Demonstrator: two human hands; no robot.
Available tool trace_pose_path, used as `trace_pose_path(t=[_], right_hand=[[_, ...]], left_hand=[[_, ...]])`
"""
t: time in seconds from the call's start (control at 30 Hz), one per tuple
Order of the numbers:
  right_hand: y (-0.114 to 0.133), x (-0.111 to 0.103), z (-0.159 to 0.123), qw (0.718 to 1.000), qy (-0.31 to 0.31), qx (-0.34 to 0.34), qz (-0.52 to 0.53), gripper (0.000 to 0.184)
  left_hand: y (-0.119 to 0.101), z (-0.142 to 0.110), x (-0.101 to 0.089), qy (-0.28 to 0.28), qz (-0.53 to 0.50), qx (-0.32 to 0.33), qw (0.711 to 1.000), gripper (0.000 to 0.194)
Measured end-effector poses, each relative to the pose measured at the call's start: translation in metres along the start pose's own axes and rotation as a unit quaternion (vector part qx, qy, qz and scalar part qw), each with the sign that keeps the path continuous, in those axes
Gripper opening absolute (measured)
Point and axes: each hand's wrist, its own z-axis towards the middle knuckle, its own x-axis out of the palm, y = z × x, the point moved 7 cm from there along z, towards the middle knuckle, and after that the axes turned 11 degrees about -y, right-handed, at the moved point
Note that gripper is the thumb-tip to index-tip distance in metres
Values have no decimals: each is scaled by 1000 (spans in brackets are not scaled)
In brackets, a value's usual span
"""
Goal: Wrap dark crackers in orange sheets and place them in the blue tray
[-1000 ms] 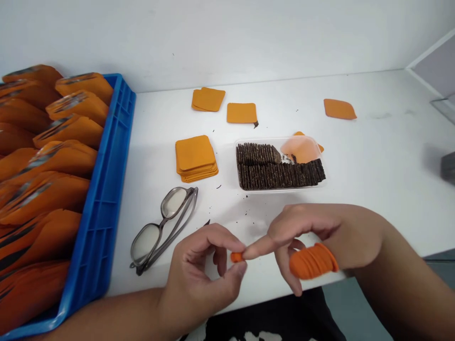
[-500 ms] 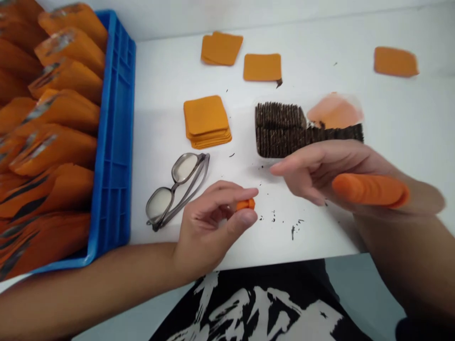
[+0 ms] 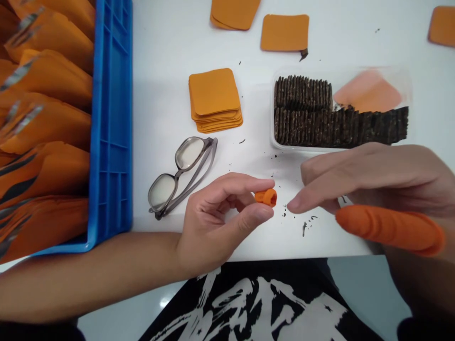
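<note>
The left hand [image 3: 216, 218] pinches the small rolled orange finger cot [image 3: 266, 197] between thumb and forefinger, while the right hand [image 3: 373, 184], 1 orange cot [image 3: 389, 229] already on its thumb, has pulled its forefinger off the roll and hovers open just beside. Beyond lie the glasses [image 3: 183, 174], an orange pad stack [image 3: 215, 99] and the clear tray [image 3: 341, 111] of dark wafers.

- We see bright, even overhead light on the white table [image 3: 170, 57]; soft shadows w/ no hard edges.
- Mild glare on the glasses [image 3: 183, 173] lenses.
- Right hand [image 3: 373, 184] slightly blurred; edges stretched by wide-angle distortion, esp. the blue crate [image 3: 112, 123].
</note>
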Motion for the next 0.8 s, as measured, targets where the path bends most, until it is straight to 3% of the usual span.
trace_pose_path(t=[0.1,0.27,0.43,0.5,0.63,0.7,0.8], right_hand=[[1,2,-3,1000,15,-9,-7,20],[-1,3,-6,998,-30,1,-54,23],[5,8,-11,985,-67,-38,-153,29],[6,7,-13,984,-53,-53,-159,39],[1,7,-18,983,35,-70,-169,47],[-5,2,-18,975,26,-30,-217,47],[-3,4,-15,971,29,-34,-235,52]], left_hand=[[-3,0,1,4,-8,7,1000,19],[-5,2,1,4,-17,14,1000,26],[-7,4,3,15,8,24,1000,26],[-8,4,2,12,16,27,999,24],[-7,3,0,3,31,22,999,21],[-7,2,-2,-2,35,23,999,21],[-6,2,-4,-15,43,26,999,22]])
